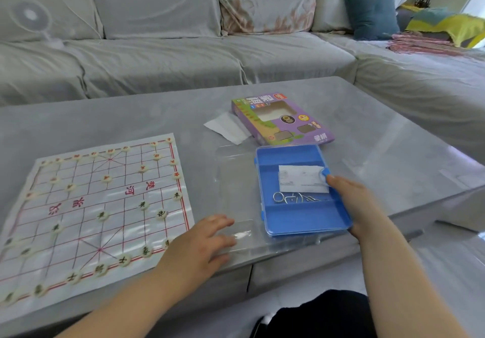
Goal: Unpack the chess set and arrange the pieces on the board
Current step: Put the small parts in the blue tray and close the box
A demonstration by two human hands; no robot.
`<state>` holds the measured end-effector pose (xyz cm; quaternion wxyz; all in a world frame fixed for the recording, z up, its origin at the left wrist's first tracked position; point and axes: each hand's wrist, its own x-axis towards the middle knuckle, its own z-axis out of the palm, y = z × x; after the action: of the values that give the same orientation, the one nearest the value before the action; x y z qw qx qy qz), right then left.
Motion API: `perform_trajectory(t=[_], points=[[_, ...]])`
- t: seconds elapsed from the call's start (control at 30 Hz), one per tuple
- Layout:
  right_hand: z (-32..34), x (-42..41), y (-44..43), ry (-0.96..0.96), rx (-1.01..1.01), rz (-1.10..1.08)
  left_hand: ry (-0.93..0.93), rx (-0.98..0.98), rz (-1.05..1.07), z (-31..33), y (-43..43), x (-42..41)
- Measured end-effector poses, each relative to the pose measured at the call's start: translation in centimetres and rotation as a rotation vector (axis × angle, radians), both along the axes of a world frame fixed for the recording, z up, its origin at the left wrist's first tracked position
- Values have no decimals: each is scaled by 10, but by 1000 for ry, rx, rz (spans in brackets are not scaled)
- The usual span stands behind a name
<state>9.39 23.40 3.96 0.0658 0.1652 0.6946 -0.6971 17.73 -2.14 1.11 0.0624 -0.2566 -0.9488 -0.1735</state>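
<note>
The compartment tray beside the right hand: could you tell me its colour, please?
Blue tray, clearest in the head view.

A grey, glossy bench [367,117] fills the middle of the room, its top catching pale reflections. Behind the bench runs a long sofa [162,57] under a loose, creased, light grey cover, turning a corner to pass along the bench's right side. Beyond the bench's far edge a faded floral cushion [267,4] leans on the sofa back. Right of it stands a teal cushion [372,13], then a yellow and teal blanket [446,24] above a pink striped cloth [420,44]. A white fan [31,16] stands past the bench's far left corner. Pale shiny floor [451,272] shows below the bench's near right edge. Daylight comes in from the far right.
</note>
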Motion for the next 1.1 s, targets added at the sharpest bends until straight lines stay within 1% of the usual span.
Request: perform_trajectory(t=[0.1,0.13,0.2,0.3,0.4,0.47,0.53,0.6,0.73,0.87,1.1], points=[[6,0,-16,12,55,20,-84,73,112,-7,-9,5],[9,-1,-20,22,69,22,-153,65,144,-9,-11,4],[14,-3,-27,52,98,31,-189,125,183,-9,-14,2],[21,-8,-35,80,115,40,-202,306,300,-2,-14,-5],[22,-15,-49,74,122,72,-211,553,519,5,-11,-21],[19,-20,-62,63,131,125,-281,608,616,8,-7,-33],[14,-25,-73,51,174,177,-334,611,648,7,-1,-42],[9,-29,-83,47,257,221,-344,612,653,6,4,-47],[2,-39,-93,93,559,286,-288,638,626,3,10,-48],[-5,-41,-85,117,780,305,-251,642,601,-1,21,-45],[-9,-40,-78,127,955,304,-248,547,596,-5,33,-44]])
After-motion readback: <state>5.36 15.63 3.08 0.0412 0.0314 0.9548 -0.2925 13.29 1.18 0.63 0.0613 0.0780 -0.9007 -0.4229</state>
